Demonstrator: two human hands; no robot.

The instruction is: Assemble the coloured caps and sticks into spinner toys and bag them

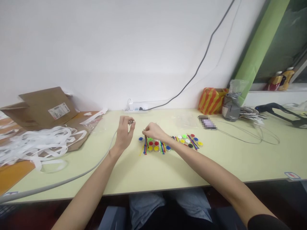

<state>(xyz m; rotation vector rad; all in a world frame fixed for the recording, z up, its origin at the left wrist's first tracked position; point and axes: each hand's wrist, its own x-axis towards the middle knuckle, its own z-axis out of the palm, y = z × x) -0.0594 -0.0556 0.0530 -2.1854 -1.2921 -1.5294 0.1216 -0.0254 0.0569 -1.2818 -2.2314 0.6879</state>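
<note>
Holding a small object (130,122), the left hand (124,133) keeps thumb and forefinger slightly parted around it; identity indeterminable. The right hand (153,130) pinches its fingertips at a dark piece (144,130), above coloured strips (145,149) beside round-capped containers (156,149) on the table (153,174).

Single head view, forward and down from above the lap (146,206), tabletop (144,179) near, wall (96,48) beyond
</note>
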